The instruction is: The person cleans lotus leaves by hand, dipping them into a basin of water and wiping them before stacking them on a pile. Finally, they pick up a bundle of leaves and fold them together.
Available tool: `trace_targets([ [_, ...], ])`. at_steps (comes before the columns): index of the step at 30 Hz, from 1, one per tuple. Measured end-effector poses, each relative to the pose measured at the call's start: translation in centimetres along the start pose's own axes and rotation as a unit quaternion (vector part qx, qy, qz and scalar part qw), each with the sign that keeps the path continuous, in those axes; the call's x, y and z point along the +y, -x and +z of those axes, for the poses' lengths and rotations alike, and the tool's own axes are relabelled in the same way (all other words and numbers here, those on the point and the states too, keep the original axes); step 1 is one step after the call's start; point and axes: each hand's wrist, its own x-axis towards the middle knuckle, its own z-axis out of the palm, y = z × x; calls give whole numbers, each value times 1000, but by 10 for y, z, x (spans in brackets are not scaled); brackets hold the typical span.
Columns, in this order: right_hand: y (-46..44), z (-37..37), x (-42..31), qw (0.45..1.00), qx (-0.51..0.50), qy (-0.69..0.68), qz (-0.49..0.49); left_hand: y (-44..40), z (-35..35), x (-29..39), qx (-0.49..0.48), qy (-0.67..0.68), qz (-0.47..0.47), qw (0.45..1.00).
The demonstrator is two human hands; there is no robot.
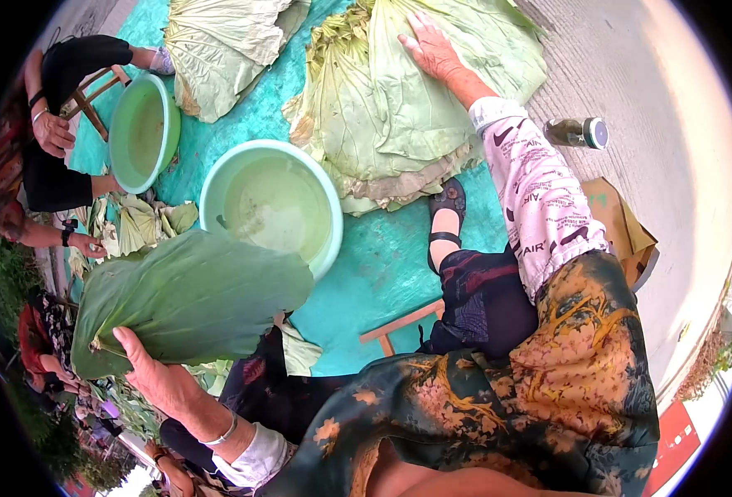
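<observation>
My left hand [163, 381] grips a large dark green lotus leaf [192, 294] by its edge, thumb on top and the other fingers hidden beneath. The leaf's far side overlaps the near rim of a pale green basin [328, 186] with water in it. Stretched out to the upper right, my right hand [432, 51] rests with fingers spread on a thick stack of paler, flattened lotus leaves [415, 124]. Some lower leaves in that stack have brown, dry edges.
A second leaf stack [221, 54] lies at the top on the turquoise sheet [382, 286]. Two people sit at left, one hand [53, 132] near a smaller green basin [169, 137]. A lidded jar [577, 132] and cardboard box [618, 224] stand at right, beside a wooden stool [403, 325].
</observation>
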Motion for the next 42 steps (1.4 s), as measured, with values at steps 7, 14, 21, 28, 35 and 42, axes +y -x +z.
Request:
trace_targets([
  [7,2,-61,62,970,25,-118,210,10,10,10,9,-71,-1,997],
  [14,5,-88,74,927,-198,38,315,8,10,5,-20,-69,10,997],
  [21,2,-76,82,941,-108,-17,320,8,14,3,7,-73,-14,997],
  [28,14,-56,77,960,-73,211,171,8,17,0,-4,-20,-10,1000],
  [35,-7,-87,22,965,-175,1,196,5,9,-5,-33,-32,26,999],
  [42,21,-100,-99,936,-243,-243,-69,12,14,2,2,-40,15,999],
])
